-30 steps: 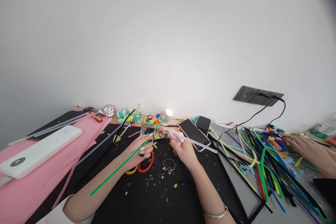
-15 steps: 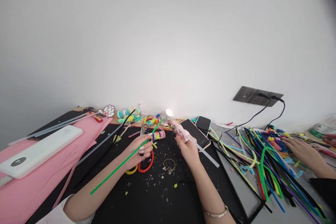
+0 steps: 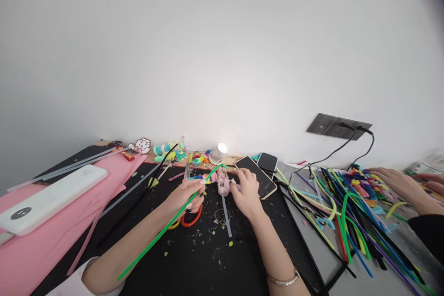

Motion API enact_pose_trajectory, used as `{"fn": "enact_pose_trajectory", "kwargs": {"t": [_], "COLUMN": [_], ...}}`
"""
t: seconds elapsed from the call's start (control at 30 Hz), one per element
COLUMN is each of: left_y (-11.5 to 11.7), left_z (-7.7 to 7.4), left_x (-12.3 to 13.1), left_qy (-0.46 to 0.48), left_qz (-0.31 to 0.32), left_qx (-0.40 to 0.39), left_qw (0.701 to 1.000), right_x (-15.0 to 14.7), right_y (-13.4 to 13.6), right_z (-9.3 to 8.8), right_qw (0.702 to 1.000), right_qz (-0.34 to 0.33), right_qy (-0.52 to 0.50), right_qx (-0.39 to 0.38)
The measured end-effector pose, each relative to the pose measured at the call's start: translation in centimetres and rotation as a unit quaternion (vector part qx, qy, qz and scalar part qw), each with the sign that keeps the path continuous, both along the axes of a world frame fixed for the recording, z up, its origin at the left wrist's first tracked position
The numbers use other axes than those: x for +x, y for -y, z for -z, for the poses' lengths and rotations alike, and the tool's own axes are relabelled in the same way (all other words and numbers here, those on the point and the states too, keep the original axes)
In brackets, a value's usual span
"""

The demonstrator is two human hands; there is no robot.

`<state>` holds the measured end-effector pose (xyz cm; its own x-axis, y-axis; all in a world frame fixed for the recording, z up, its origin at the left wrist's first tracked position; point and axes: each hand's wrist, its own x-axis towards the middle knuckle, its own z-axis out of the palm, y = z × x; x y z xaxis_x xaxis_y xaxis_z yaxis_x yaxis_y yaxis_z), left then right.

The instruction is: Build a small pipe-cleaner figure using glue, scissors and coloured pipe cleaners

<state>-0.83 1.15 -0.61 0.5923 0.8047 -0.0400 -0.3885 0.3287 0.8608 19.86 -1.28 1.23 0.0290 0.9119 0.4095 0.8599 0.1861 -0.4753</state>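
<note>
Your left hand [image 3: 189, 194] pinches the green pipe cleaner [image 3: 145, 249], slanting from lower left towards mid-frame. Your right hand [image 3: 247, 190], fingers loosely curved, is nearer the pink glue gun [image 3: 223, 184], just left of it, long axis near-vertical in frame; whether it grips, you cannot tell.

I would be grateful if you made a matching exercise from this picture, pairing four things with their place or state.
1. Green stem
2. White device
3. Wall socket panel
4. Pink glue gun

A. Lying on pink sheets
B. Has a pale stick jutting out
C. Held in the left hand
D. Holds black plugs

Pairs: 1-C, 2-A, 3-D, 4-B.
</note>
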Motion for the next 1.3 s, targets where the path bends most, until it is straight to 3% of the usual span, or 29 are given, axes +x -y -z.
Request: {"fn": "enact_pose_trajectory", "kwargs": {"t": [0.1, 0.2, 0.3, 0.47, 0.77, 1.13, 1.3], "left_y": [0.7, 1.2, 1.5, 1.8, 2.0, 1.6, 1.4], "left_z": [-0.4, -0.8, -1.1, -1.4, -1.9, -1.4, -1.2], "left_x": [0.0, -0.1, -0.3, -0.4, -0.5, -0.2, -0.1], "left_qy": [-0.023, -0.039, -0.048, -0.063, -0.064, -0.044, -0.040], "left_qz": [0.071, 0.112, 0.126, 0.133, 0.144, 0.115, 0.105], "left_qx": [0.013, 0.010, 0.005, -0.005, -0.012, -0.011, -0.004], "left_qw": [0.997, 0.993, 0.991, 0.989, 0.987, 0.992, 0.994], "right_x": [0.2, 0.0, -0.4, -0.8, -1.0, -1.4, -1.6], "right_y": [0.0, 0.2, 0.4, 0.4, 0.4, 0.1, 0.2], "right_z": [-0.6, -1.1, -1.1, -0.5, -0.6, 0.0, -0.5], "right_qw": [0.984, 0.947, 0.921, 0.910, 0.921, 0.835, 0.778], "right_qz": [-0.070, -0.162, -0.210, -0.218, -0.206, -0.232, -0.263], "right_qy": [-0.162, -0.276, -0.325, -0.348, -0.328, -0.488, -0.554], "right_qx": [0.040, 0.000, -0.045, -0.060, -0.039, -0.105, -0.135]}}
